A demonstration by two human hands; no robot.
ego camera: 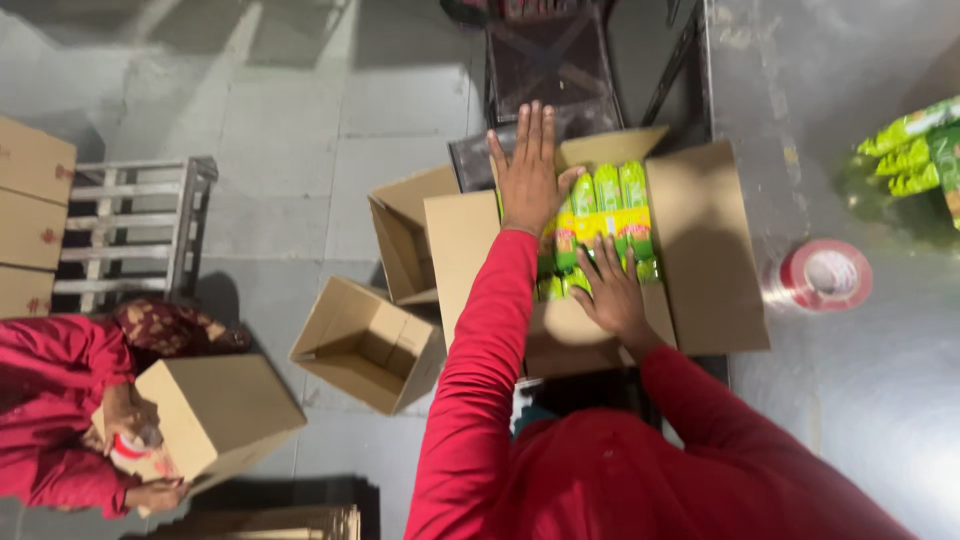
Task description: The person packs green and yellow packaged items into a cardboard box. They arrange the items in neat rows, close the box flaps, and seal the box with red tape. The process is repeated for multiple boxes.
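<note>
Grey concrete floor below, a metal desk (880,380) at the right. An open cardboard carton (705,250) holds green bottles (610,215). The left hand (528,170) lies flat, fingers spread, on them; the right hand (612,295) presses their near ends, grasping nothing.

Packing area, warehouse-like: bare concrete floor (300,130), open cartons (365,345) scattered, stacked sealed boxes (30,215), metal rack (135,225), tape roll (825,275), bundled green packets (905,150) on table (880,400).
</note>
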